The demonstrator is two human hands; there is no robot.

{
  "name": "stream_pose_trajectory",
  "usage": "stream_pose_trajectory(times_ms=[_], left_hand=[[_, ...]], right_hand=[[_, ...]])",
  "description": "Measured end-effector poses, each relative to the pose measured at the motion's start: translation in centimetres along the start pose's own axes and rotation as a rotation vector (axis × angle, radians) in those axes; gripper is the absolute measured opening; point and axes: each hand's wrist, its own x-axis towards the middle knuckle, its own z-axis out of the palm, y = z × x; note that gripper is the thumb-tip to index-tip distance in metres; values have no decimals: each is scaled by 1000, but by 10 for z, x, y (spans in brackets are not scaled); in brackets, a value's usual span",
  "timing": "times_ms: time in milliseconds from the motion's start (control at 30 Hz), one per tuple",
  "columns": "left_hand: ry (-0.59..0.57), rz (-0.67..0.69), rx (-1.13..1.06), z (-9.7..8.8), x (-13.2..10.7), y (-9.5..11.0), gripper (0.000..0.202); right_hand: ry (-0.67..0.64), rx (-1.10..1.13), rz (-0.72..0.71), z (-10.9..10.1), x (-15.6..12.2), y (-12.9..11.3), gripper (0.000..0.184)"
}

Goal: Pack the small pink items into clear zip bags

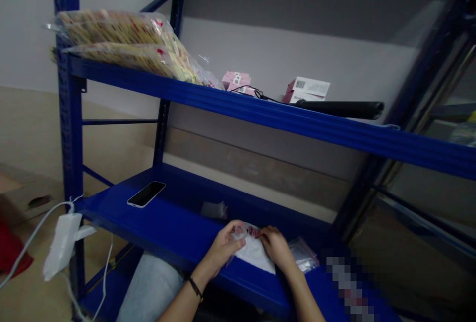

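- L hand [225, 242]: fingers curled, thumb & fingertips close tog., holding a clear plastic bag [240, 234], crinkled.
- R hand [275, 245]: fingers bent, tips at small dark-red bits [254, 231]; can't tell if it's pinching any, too small/blurry.
- Red bits sit btwn the 2 hands, at far edge of a white piece [256, 255] (cloth or bag, can't tell).
- White piece lies on lower blue shelf [174, 227], nr front edge, below & btwn hands.
- More clear bags [303, 255] flat on same shelf, just beside R wrist.
- Small stack of clear plastic [214, 210] farther back, up & left of L hand.
- Phone [147, 194], dark screen, light rim, lies near shelf's L end, well apart from hands.
- Dark wristband [195, 289] on L wrist; knee in light-blue denim [150, 287] under shelf edge.
- Upper shelf [260, 111]: big clear bags of yellowish pcs [111, 29] at L, pink boxes [237, 81] nr middle, white-&-pink boxes [308, 87] to the R, black tube [342, 108] in front of those, thin black cable [260, 94] btwn box groups.
- White power strip [63, 245] w/ cords hangs by L post [70, 138].
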Motion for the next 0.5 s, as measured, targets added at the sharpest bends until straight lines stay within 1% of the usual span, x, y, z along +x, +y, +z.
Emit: stream_pose_trajectory(times_ms=[233, 500], left_hand=[[-10, 14, 47, 4, 0, 5, 46], [-37, -9, 15, 4, -2, 9, 43]], right_hand=[[-21, -60, -1, -4, 1, -5, 28], [-9, -43, 11, 2, 6, -8, 28]])
